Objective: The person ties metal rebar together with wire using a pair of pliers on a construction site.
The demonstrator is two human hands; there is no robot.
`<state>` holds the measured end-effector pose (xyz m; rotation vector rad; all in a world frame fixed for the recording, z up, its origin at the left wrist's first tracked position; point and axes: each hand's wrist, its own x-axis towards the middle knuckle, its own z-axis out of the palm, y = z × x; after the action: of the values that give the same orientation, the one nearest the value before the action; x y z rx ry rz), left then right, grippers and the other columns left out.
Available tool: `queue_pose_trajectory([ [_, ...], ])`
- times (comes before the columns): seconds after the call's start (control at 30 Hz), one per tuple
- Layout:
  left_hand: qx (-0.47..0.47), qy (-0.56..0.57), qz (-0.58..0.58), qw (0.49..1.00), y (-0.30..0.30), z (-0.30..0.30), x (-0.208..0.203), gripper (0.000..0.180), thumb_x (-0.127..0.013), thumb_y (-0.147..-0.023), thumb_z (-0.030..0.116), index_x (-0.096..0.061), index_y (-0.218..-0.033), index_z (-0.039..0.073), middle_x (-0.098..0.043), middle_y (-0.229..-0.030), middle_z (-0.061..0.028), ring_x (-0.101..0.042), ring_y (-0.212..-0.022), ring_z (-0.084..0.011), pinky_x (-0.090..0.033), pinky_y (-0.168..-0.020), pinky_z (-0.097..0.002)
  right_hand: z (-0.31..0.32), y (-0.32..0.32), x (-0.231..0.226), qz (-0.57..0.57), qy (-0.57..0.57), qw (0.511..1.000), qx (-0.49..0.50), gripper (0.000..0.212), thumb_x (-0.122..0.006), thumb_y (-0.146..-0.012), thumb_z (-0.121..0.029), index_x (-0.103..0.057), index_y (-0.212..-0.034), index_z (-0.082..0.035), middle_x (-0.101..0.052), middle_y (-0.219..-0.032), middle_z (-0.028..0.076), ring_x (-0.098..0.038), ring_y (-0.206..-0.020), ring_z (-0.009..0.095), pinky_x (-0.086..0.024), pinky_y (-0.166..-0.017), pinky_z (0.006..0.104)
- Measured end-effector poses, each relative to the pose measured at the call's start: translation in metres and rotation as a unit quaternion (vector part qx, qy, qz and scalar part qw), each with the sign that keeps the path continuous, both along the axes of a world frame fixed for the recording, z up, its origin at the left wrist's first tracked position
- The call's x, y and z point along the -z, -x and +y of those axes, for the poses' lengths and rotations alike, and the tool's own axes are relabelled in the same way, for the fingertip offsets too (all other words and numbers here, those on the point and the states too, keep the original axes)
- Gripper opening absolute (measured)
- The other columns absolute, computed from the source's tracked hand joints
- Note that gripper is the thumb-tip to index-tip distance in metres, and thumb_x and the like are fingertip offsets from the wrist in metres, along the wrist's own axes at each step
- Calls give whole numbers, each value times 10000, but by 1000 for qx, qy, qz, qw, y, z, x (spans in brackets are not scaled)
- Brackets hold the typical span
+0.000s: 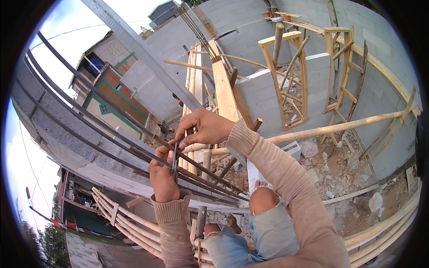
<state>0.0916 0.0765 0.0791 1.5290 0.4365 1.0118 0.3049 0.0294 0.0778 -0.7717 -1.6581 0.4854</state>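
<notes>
Left of the fingers point(187, 122), a big gray wall point(67, 145) is standing, and long metal bars point(107, 97) are running along it. The right hand point(205, 129) is pinching the top of a thin metal piece point(174, 167); the left hand point(164, 179) is gripping it lower, by the bars, maybe stopping it slipping.

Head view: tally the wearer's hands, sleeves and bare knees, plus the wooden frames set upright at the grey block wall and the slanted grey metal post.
Hands: 2 (left hand, right hand)
Tan sleeves: 2
Bare knees: 2
Wooden frames: 2
Slanted grey metal post: 1
Total: 9
</notes>
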Motion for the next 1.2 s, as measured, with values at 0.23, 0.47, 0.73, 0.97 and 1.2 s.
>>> queue_pose_trajectory([
  [0.23, -4, -12, 24, 1000, -1, 0, 0, 178, -551, -1001, 44, -592, -1155, -35, -655, -1183, -121, -618, -1077, -170, -461, -986, -292, -45, 37, 19, -77, -130, 940, 306, 247, -783, -847, -263, -732, -968, -54, -667, -828, 97, -628, -637, 261, -500, -619, 361],
  [0.47, -9, -15, 28, 999, -4, -7, -3, 187, -556, -1003, 56, -595, -1159, -41, -689, -1130, -116, -632, -1044, -169, -469, -968, -297, -49, 52, 32, 92, -39, 961, 258, 219, -739, -914, -229, -713, -970, -20, -634, -742, 25, -579, -603, 122, -446, -540, 279],
  [0.73, -25, -37, 55, 998, -3, -11, -7, 178, -559, -1005, 61, -610, -1144, -37, -695, -1117, -96, -621, -1031, -145, -467, -937, -288, -44, 56, 39, 254, 108, 955, 111, 216, -692, -968, -220, -675, -984, -6, -555, -665, -59, -463, -586, 11, -365, -507, 208],
  [0.97, -29, -17, 34, 999, -5, -18, -10, 189, -516, -1036, 109, -611, -1106, -38, -694, -1108, -110, -638, -1049, -170, -470, -963, -298, -20, 54, 45, 231, 76, 958, 155, 218, -652, -997, -237, -646, -936, -27, -529, -680, -67, -415, -594, 15, -333, -512, 205],
  [1.2, -8, 31, 6, 999, -1, -11, -6, 217, -506, -1050, 157, -634, -1066, -17, -705, -1074, -113, -645, -1005, -158, -486, -908, -291, -37, 63, 28, 193, 18, 959, 205, 198, -670, -983, -207, -628, -925, -22, -504, -708, -80, -411, -630, 12, -335, -533, 214],
])
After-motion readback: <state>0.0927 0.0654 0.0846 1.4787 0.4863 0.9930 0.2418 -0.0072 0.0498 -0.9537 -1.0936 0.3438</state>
